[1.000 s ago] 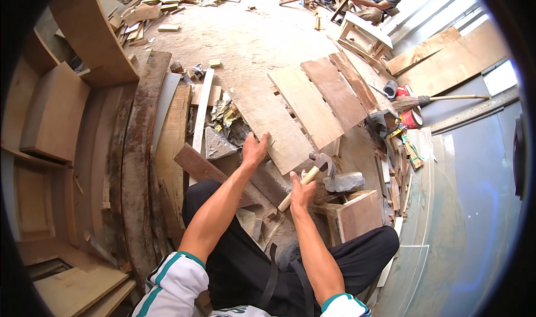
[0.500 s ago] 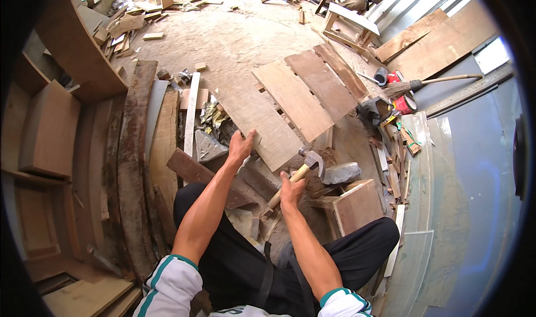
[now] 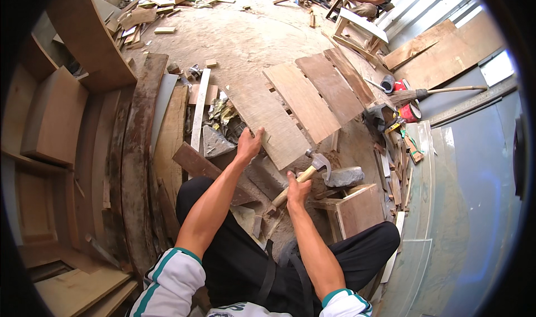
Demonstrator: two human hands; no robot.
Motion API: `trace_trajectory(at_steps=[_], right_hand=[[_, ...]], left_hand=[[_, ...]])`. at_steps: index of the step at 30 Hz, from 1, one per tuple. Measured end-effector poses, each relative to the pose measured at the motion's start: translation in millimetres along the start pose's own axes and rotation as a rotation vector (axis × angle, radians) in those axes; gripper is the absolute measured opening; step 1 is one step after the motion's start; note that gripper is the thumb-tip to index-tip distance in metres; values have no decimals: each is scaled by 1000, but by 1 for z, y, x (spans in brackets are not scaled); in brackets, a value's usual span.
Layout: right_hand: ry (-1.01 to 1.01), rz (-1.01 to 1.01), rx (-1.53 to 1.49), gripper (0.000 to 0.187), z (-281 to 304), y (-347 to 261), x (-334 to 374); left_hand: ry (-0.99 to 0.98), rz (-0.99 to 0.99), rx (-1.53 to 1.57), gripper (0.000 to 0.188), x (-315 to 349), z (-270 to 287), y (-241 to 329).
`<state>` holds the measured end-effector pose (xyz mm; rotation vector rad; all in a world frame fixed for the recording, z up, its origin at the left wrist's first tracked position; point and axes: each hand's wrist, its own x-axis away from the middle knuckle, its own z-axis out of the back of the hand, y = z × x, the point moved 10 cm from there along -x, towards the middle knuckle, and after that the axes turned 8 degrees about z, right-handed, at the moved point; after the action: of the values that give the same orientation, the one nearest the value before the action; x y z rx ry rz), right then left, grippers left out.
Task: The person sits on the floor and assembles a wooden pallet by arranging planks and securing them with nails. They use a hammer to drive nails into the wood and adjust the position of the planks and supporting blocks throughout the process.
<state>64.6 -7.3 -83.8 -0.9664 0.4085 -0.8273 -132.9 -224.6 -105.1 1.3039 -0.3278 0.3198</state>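
1. Across the middle of the head view, a row of four flat brown wooden boards (image 3: 304, 106) is slanting away toward the upper right, narrow gaps parting them; each board's long axis is running from upper left to lower right.
2. The left hand (image 3: 249, 145) is gripping the near long edge of the pale grey-brown nearest board (image 3: 267, 121), its thumb lying on top; this hand is sitting nearer the board's middle.
3. The right hand (image 3: 299, 190) is gripping a claw hammer with a pale wooden handle and grey metal head (image 3: 306, 176). Its head is pointing up and right, just beside the board's lower end; whether these fingers are touching the corner, I cannot tell.
4. Leftward, a rough grey stone block (image 3: 216, 142) is lying near the left hand; rightward, a smooth grey stone (image 3: 343, 176) and a brown wooden box (image 3: 362, 210) are bounding the hammer's room.
5. Beyond the boards, a pale sandy floor (image 3: 206, 32) is stretching away.
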Motion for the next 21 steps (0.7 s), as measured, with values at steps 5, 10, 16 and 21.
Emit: trace_trajectory(at_steps=[5, 10, 16, 21], right_hand=[[-50, -50, -56, 45, 2, 8, -6], [-204, -165, -376, 27, 15, 18, -25], [-515, -142, -292, 27, 72, -61, -23], [-603, -79, -176, 26, 109, -101, -8]], left_hand=[[37, -70, 24, 54, -11, 1, -7], [-2, -54, 47, 55, -13, -6, -11], [-74, -1, 191, 52, -16, -6, -20], [-135, 34, 256, 60, -22, -19, -19]])
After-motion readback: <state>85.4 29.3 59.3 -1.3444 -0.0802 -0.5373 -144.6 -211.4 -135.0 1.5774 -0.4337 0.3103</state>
